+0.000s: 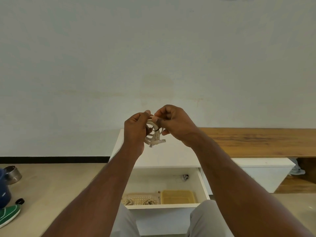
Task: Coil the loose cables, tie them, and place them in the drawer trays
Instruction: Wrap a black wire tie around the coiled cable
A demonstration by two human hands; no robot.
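Note:
A coiled cream cable [154,136] with clear plug ends hangs between my hands, raised in front of the wall. My left hand [136,130] grips the coil's left side. My right hand [174,124] pinches its top, where a thin black tie [155,129] loops round the strands. Below, the white drawer [203,183] stands open. Inside it a pale lattice tray [142,197] holds two coiled cables [148,202], and a yellow tray [177,196] sits to its right.
A white cabinet top [171,156] lies behind the drawer, and a wooden bench top [256,141] runs right. A small dark object [185,177] lies at the drawer's back. On the floor at left sit a steel bowl [12,173], a blue container [4,192] and a green shoe [8,215].

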